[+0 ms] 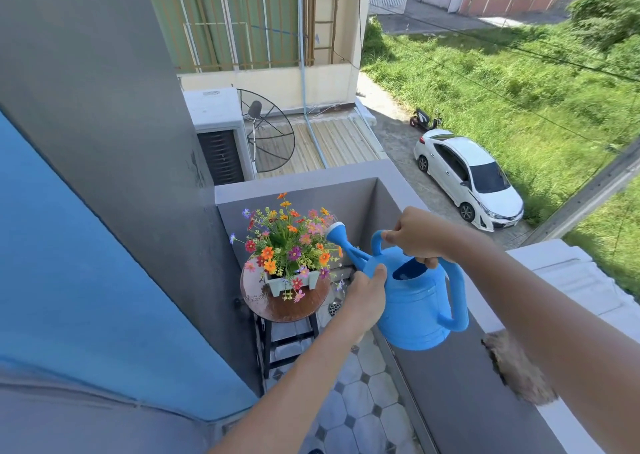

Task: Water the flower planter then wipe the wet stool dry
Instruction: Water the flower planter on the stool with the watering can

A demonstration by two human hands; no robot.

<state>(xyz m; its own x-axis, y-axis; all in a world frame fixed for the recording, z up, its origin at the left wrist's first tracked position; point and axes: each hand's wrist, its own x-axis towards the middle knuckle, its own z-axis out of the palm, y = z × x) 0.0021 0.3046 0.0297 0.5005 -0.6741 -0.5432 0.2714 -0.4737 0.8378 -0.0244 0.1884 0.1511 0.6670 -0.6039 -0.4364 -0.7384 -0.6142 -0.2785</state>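
Observation:
A pale green planter full of orange, pink and purple flowers stands on a round brown stool in the balcony corner; the stool top looks wet. A blue watering can is tilted toward the flowers, its white-tipped rose just beside the blooms. My right hand grips the can's top handle. My left hand holds the can's body where the spout begins.
A brownish cloth lies on the balcony ledge at right, partly behind my right arm. Grey balcony wall boxes in the corner. A floor drain sits by the stool on the tiled floor. A blue wall rises at left.

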